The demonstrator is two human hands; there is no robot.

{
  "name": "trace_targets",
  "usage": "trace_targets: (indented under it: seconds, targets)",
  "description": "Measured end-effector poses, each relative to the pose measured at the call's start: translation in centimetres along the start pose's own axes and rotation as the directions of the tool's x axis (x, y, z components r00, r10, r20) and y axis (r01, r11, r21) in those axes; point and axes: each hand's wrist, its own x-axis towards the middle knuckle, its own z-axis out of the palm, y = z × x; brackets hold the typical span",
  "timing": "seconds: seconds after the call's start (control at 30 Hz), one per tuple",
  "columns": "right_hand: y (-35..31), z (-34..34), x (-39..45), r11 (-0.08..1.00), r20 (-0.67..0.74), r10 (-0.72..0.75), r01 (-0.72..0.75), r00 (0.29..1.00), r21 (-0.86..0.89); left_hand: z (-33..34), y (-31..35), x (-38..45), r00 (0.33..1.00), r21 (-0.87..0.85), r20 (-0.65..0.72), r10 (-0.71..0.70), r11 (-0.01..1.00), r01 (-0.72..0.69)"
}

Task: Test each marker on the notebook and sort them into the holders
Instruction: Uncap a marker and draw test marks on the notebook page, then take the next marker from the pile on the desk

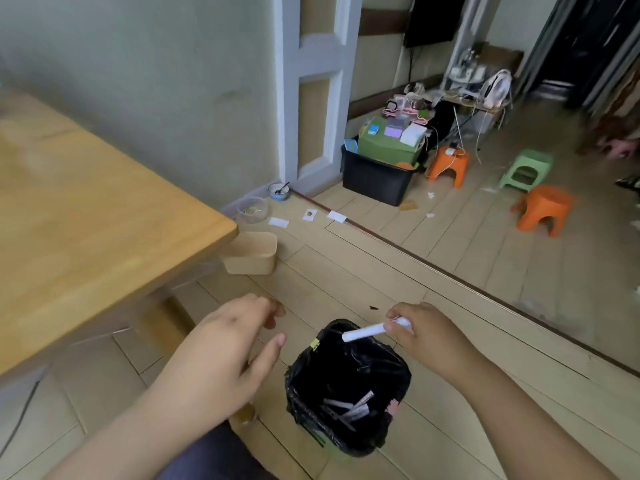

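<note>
My right hand [420, 332] pinches a white marker [367, 331] by one end and holds it level over the far rim of a small bin lined with a black bag [391, 367]. Several white markers [349, 408] lie at the bottom of that bin. My left hand [228, 344] hovers to the left of the bin with relaxed, loosely curled fingers and holds nothing. No notebook or holders are in view.
A wooden table [86, 216] fills the left side, its corner near a beige box [252, 254] on the floor. Bowls [278, 191] and paper scraps lie by the wall. A black crate [375, 180], two orange stools [542, 211] and a green stool [524, 169] stand farther off.
</note>
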Motion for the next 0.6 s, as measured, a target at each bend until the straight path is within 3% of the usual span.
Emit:
trace_targets:
  seconds: [0.1,0.2,0.33,0.5,0.6]
  targets:
    - [-0.2,1.5,0.7,0.985,0.111,0.003,0.016,0.994,-0.172,-0.1,-0.8,-0.7,0.999,0.008,0.016,-0.035,0.999,0.035]
    - [-2.0,1.3,1.2,0.999,0.059,-0.049,0.050,0.997,-0.015,-0.5,-1.3,-1.1,0.998,0.008,0.010,-0.063,0.998,0.063]
    - [-7.1,-1.0,1.4,0.971,-0.031,-0.213,0.215,0.977,0.106,-2.6,-1.2,-1.3,0.998,0.024,-0.018,-0.065,0.998,0.065]
    - [-17.4,-4.8,1.5,0.853,-0.165,-0.466,0.491,0.869,0.177,-8.9,-1.5,-2.4,0.985,0.113,-0.170,-0.008,0.993,0.027]
    - [-24.4,-5.6,2.0,0.755,-0.169,-0.609,0.632,0.775,0.175,-14.2,-2.2,-4.5,0.960,0.212,-0.278,0.041,0.977,0.019]
